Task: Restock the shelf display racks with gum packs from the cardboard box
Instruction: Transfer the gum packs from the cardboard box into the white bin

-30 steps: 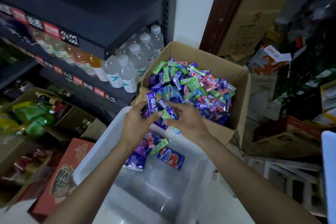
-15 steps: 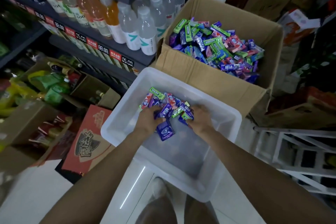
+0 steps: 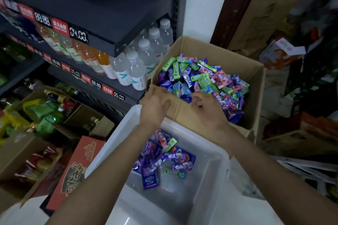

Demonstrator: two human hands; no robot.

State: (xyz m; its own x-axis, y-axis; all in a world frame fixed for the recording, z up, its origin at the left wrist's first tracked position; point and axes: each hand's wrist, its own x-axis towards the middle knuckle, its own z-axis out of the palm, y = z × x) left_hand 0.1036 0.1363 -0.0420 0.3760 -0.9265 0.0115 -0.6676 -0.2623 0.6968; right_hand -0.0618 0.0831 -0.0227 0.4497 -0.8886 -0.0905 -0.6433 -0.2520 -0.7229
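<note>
An open cardboard box (image 3: 256, 78) stands on the floor, heaped with green, purple, blue and pink gum packs (image 3: 203, 78). In front of it sits a white plastic bin (image 3: 113, 144) with a smaller pile of gum packs (image 3: 161, 159) on its bottom. My left hand (image 3: 155, 107) hovers over the box's near flap, fingers loosely curled and holding nothing. My right hand (image 3: 206, 109) reaches over the box's near wall among the packs, fingers relaxed; whether it touches a pack is unclear.
A dark shelf rack (image 3: 102, 86) at left holds water bottles (image 3: 137, 67) and orange drinks, with price tags along its edges. Cardboard boxes with snacks (image 3: 36, 115) and a red carton (image 3: 76, 170) crowd the floor at left. More cartons stack at right.
Both hands have let go of the gum packs in the white bin and risen forward to the cardboard box. The view has tilted up.
</note>
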